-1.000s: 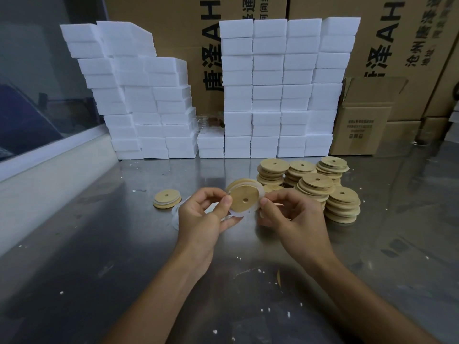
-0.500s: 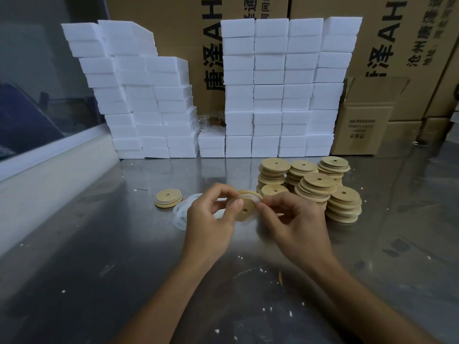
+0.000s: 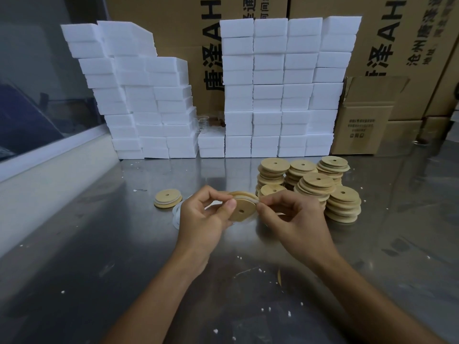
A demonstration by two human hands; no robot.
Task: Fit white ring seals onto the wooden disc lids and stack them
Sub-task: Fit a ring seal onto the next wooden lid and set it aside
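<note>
both hands hold one wooden disc lid [image 3: 242,209] tilted above the steel table [image 3: 99,244], the left hand [image 3: 203,217] pinching its left edge and the right hand [image 3: 293,219] pinching the white ring seal [image 3: 250,197] at its right rim. loose seals [image 3: 176,214] lie just left of the hands near a short finished stack [image 3: 168,198], with unfitted lid stacks [image 3: 320,184] close on the far right. bare table spreads near and left, foam blocks [image 3: 273,90] walling the far edge.

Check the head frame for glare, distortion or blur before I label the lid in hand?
Head view: soft glare and reflections of the foam blocks on the steel table; wide-angle bowing leans the cartons at the right edge; the wooden lid in the left hand and right hand is sharp enough, its white seal thin and partly hidden by fingers.
</note>
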